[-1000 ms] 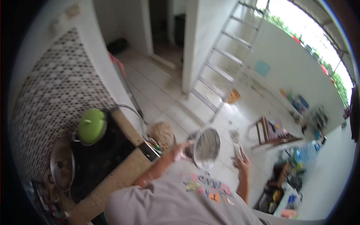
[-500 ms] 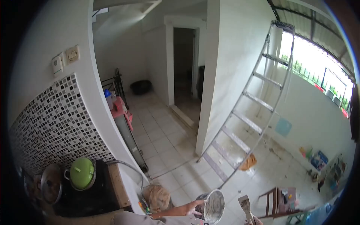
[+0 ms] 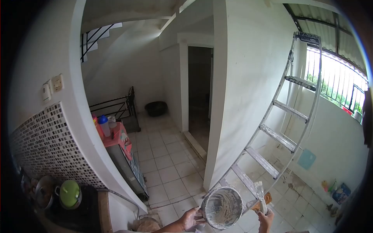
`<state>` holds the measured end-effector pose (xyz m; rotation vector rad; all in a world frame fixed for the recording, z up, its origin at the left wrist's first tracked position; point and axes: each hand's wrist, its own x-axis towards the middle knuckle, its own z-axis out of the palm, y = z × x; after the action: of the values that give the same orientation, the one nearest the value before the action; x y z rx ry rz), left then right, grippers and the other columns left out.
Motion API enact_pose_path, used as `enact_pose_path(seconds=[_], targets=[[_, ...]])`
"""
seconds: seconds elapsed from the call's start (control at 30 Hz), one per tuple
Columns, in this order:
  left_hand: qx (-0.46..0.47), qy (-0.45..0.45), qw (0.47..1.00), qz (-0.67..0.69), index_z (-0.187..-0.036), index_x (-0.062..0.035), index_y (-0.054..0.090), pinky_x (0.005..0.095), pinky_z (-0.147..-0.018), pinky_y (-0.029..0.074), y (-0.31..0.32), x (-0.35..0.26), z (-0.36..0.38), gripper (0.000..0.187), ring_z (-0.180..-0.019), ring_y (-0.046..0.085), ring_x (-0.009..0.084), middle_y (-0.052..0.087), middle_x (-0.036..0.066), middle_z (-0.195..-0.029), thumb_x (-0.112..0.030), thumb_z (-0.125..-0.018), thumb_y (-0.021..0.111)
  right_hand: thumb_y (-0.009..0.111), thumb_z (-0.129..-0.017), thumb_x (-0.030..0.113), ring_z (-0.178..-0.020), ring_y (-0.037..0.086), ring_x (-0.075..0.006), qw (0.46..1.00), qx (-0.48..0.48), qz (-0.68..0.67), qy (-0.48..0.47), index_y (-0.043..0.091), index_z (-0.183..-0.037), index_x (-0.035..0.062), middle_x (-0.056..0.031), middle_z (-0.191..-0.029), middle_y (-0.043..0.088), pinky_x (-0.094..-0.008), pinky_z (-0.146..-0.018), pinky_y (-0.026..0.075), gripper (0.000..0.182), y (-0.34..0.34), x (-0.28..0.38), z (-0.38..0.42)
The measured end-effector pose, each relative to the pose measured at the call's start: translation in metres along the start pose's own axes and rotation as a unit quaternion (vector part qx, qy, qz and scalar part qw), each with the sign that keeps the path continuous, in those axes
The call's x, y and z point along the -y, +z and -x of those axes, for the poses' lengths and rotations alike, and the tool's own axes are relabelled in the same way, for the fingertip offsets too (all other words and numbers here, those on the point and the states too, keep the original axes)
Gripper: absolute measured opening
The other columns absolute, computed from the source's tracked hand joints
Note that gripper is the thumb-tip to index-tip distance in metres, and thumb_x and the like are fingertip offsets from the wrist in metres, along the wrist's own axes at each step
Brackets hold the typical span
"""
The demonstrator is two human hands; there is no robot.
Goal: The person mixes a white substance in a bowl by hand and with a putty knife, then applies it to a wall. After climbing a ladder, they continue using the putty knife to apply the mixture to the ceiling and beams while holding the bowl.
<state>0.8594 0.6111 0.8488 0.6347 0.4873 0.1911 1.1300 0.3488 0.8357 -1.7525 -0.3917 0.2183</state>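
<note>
White-painted walls and a pale tiled floor (image 3: 171,163) are seen from above, in a landing-like area beside a kitchen corner.

At the bottom edge of the view, a round white plastic tub smeared inside with grey-white paste (image 3: 222,207) is held tilted, its mouth turned up toward the camera, apparently so that the contents can be reached. The left hand (image 3: 190,218) is closed on the tub's left rim and wall. Just to the right, the right hand (image 3: 265,220) is wrapped around the handle of a flat metal putty knife with a paste-coated blade (image 3: 259,193), whose blade points upward beside the tub's rim; whether blade and rim touch cannot be told. Both items are carried low and close to the body.

Directly behind them an aluminium step ladder with flat rungs (image 3: 283,116) is propped against the white wall corner (image 3: 229,97) and stands in the way ahead. An open dark doorway (image 3: 200,93) lies to its left, with a black basin (image 3: 156,108) on the floor beyond. A barred window (image 3: 338,85) is noted at right.

To the left, a cabinet with a red cover (image 3: 116,136) carries bottles. A green pot lid (image 3: 70,193) and a steel lid (image 3: 43,192) rest on a dark hob below a mosaic-tiled wall (image 3: 42,143).
</note>
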Motion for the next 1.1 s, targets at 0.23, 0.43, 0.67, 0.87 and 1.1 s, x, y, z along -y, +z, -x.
enact_pose_path(seconds=[0.23, 0.43, 0.67, 0.87, 1.1], targets=[[0.156, -0.072, 0.983, -0.057, -0.120, -0.0023, 0.048, 0.0503, -0.106, 0.041, 0.007, -0.099, -0.127, 0.063, -0.125, 0.038, 0.0440, 0.040, 0.013, -0.135, -0.056, -0.088, 0.055, 0.067, -0.087, 0.013, -0.110, 0.057, -0.0201, 0.977, 0.048, -0.206, 0.022, 0.049, -0.132, -0.0030, -0.0084, -0.123, 0.060, -0.0328, -0.093, 0.045, 0.051, 0.069, 0.027, -0.077], [0.187, -0.097, 0.968, -0.137, -0.120, -0.0082, 0.054, 0.0489, -0.095, 0.046, 0.015, -0.139, -0.268, 0.059, -0.114, 0.052, 0.0315, 0.053, 0.008, -0.122, -0.059, -0.089, 0.051, 0.075, -0.081, 0.023, -0.111, 0.057, -0.0216, 0.956, 0.039, 0.250, 0.148, 0.051, -0.136, 0.0138, -0.0148, -0.123, 0.061, -0.0311, -0.094, 0.045, 0.061, 0.071, 0.107, -0.136], [0.363, -0.222, 0.890, -0.162, -0.121, -0.0024, 0.047, 0.0435, -0.090, 0.045, 0.092, -0.176, -0.357, 0.092, -0.107, 0.056, 0.0310, 0.056, 0.016, -0.119, -0.082, -0.075, 0.044, 0.071, -0.064, 0.010, -0.077, 0.055, -0.0346, 0.912, -0.316, 0.256, -0.047, 0.056, -0.080, -0.0080, -0.0183, -0.084, 0.057, -0.0394, -0.070, 0.044, 0.029, 0.042, 0.108, -0.135], [0.448, -0.299, 0.834, -0.119, -0.121, -0.0034, 0.047, 0.0420, -0.091, 0.045, 0.116, -0.186, -0.425, 0.088, -0.109, 0.056, 0.0269, 0.055, 0.014, -0.119, -0.080, -0.078, 0.044, 0.063, -0.059, 0.012, -0.062, 0.048, -0.0123, 0.937, -0.328, 0.122, 0.011, 0.060, -0.079, -0.0050, -0.0049, -0.064, 0.053, -0.0278, -0.059, 0.042, 0.026, 0.034, 0.091, -0.152], [0.492, -0.245, 0.814, -0.189, -0.131, -0.0041, 0.048, 0.0539, -0.095, 0.041, 0.163, -0.194, -0.469, 0.090, -0.121, 0.049, 0.0340, 0.050, 0.014, -0.134, -0.079, -0.082, 0.036, 0.067, -0.064, 0.012, -0.061, 0.044, -0.0085, 0.923, -0.377, 0.072, 0.006, 0.057, -0.075, -0.0019, 0.0012, -0.065, 0.051, -0.0250, -0.056, 0.038, 0.020, 0.023, 0.093, -0.181]])
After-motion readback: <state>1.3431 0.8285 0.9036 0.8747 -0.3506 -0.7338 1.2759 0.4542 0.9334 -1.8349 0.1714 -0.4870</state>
